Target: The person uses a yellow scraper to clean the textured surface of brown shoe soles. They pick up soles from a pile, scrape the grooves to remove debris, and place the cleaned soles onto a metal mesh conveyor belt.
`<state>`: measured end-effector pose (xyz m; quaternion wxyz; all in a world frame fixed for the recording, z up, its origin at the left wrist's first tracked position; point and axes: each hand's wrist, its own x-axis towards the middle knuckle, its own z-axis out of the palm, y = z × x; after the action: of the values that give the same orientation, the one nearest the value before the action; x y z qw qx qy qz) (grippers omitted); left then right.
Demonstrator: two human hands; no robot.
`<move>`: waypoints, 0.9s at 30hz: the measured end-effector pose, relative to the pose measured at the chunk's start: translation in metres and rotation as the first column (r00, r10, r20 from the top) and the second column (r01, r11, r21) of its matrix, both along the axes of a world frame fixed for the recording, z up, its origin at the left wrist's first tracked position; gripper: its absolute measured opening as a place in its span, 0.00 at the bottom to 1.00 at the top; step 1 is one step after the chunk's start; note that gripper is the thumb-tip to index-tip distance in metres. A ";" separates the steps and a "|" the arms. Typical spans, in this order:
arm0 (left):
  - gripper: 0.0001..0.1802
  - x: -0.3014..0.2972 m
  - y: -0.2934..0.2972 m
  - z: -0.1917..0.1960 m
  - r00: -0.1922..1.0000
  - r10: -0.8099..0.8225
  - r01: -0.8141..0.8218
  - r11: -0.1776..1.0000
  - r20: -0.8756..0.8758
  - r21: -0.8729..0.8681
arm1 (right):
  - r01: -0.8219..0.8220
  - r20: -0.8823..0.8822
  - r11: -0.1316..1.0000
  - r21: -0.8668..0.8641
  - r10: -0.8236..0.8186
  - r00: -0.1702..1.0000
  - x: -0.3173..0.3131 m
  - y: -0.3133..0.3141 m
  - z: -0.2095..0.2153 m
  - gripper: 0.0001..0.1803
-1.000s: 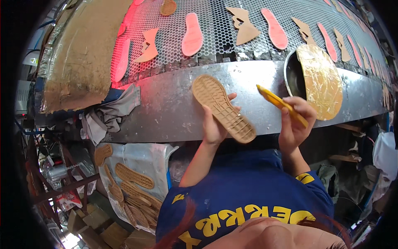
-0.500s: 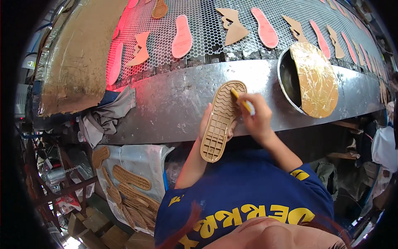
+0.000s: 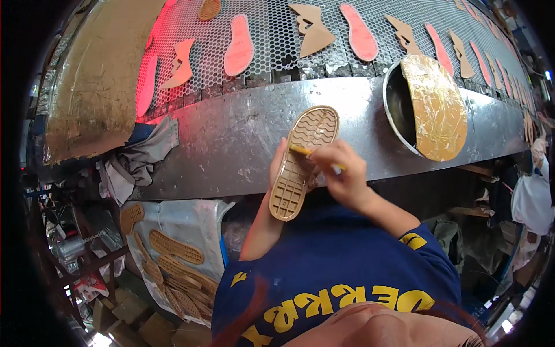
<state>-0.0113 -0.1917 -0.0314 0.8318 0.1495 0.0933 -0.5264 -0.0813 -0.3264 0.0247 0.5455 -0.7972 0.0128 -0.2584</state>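
A tan shoe sole (image 3: 313,124) stands tilted in front of my chest, its wavy and gridded tread facing up and its rim glossy. My left hand (image 3: 277,165) wraps around it from behind at the left edge, fingers partly hidden by the sole. Pinched in my right hand (image 3: 347,180) is a slim yellow tool (image 3: 299,150) that looks like a small brush. Its tip meets the middle of the tread; the bristles, if any, are too small to make out.
Behind the metal ledge (image 3: 231,136), a mesh belt (image 3: 272,34) carries pink insoles (image 3: 239,46) and tan cut pieces (image 3: 312,30). At right sits a round pot (image 3: 388,110) half covered by a disc (image 3: 436,110). Several soles (image 3: 176,247) lie lower left, below a grey cloth (image 3: 139,162).
The yellow tool's tip has gone from the wavy front of the sole down to its middle. My right hand has shifted left and lower with it. My left hand still holds the sole.
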 end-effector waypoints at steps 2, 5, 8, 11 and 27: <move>0.38 0.003 0.001 -0.013 0.998 -0.030 0.042 0.960 0.047 -0.277 | 0.060 -0.055 0.990 0.129 -0.053 0.997 0.011 -0.017 -0.012 0.13; 0.39 0.001 -0.003 -0.002 0.999 -0.028 0.034 0.964 0.027 -0.265 | 0.235 0.058 0.971 -0.040 -0.232 0.971 0.029 -0.036 -0.022 0.14; 0.40 0.001 -0.001 -0.006 0.996 0.005 0.002 0.997 0.092 -0.078 | 0.053 0.012 0.986 -0.157 -0.051 0.999 0.009 -0.010 0.001 0.15; 0.39 0.001 0.000 -0.001 1.000 0.003 -0.003 1.000 -0.008 -0.003 | -0.060 0.028 0.998 -0.033 0.061 0.998 -0.001 -0.008 -0.001 0.15; 0.35 -0.006 -0.001 -0.007 0.995 0.101 -0.099 0.972 -0.005 -0.215 | -0.144 -0.030 0.988 0.060 0.146 0.989 -0.002 -0.001 0.002 0.15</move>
<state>-0.0172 -0.1924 -0.0381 0.8688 0.0554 0.0411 -0.4904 -0.0837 -0.3272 0.0269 0.5852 -0.7844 -0.0284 -0.2037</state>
